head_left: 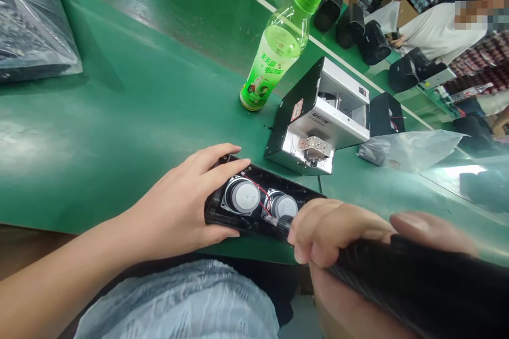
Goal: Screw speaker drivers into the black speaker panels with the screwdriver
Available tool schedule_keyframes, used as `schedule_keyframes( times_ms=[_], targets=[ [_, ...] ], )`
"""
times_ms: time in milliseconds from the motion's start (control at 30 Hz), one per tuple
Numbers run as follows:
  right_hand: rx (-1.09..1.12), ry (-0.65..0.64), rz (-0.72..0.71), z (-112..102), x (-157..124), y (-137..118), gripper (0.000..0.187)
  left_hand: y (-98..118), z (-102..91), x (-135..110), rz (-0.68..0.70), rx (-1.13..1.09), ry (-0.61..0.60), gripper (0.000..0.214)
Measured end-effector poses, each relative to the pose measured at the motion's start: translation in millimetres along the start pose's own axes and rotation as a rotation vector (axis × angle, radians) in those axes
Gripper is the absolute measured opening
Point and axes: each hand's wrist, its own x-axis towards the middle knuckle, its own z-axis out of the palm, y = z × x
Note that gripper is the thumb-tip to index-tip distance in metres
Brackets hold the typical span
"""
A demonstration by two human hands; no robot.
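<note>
A black speaker housing [217, 211] lies on the green table with its inside facing up. Two round speaker drivers with grey magnets, one at the left [245, 196] and one beside it [287, 205], sit in it, with red wires running between them. My left hand [191, 196] is wrapped around the housing's left end, thumb below and fingers above. In my right hand [338, 228] is a black electric screwdriver [397, 275], its tip at the lower edge of the right-hand driver. My fingers hide the housing's right end.
Behind the housing stands a silver and black screw feeder [318, 116], with a green drink bottle [274, 47] beside it. A plastic-wrapped bundle [35, 21] lies far left. A clear plastic bag [413, 151] is at right. Across the table, a person [441, 29] sits near several black speakers [374, 42].
</note>
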Motion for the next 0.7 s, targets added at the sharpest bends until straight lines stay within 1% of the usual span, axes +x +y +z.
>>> schedule_keyframes(
  times_ms=[33,100,133,167,233,267,400,467,567,633,700],
  targets=[
    [0.015,-0.03,-0.013,1.1,0.6,-1.3,0.042,0.3,0.1,-0.4,0.004,0.004,0.006,0.1],
    [0.072,0.016,-0.162,5.3,1.9,0.9,0.026,0.7,0.5,-1.2,0.013,0.007,0.017,0.099],
    [0.09,0.058,-0.236,7.7,2.5,3.8,0.024,0.6,0.8,-1.5,0.016,0.004,0.022,0.098],
    [0.096,0.059,-0.289,9.9,2.9,7.4,0.028,0.3,1.2,-1.8,0.018,0.0,0.027,0.098],
    [0.083,-0.006,-0.306,12.8,3.3,14.8,0.035,-0.9,2.0,-2.2,0.026,-0.014,0.033,0.097],
    [0.079,-0.026,-0.303,13.7,3.2,18.0,0.036,-1.6,2.3,-2.3,0.035,-0.023,0.035,0.097],
    [0.076,0.089,-0.337,16.7,0.9,24.9,0.035,-4.0,2.9,-2.1,0.078,-0.048,0.037,0.094],
    [0.073,0.074,-0.342,18.3,-0.5,25.9,0.034,-4.4,2.9,-1.9,0.087,-0.048,0.039,0.094],
    [0.1,0.062,-0.393,20.4,-3.0,28.7,0.031,-4.8,3.4,-2.2,0.089,-0.049,0.039,0.096],
    [0.114,0.083,-0.437,22.3,-5.2,33.0,0.031,-5.2,3.5,-3.4,0.085,-0.042,0.037,0.098],
    [0.12,0.131,-0.463,25.3,-8.0,38.3,0.03,-5.2,2.3,-5.3,0.077,-0.022,0.02,0.1]
  ],
)
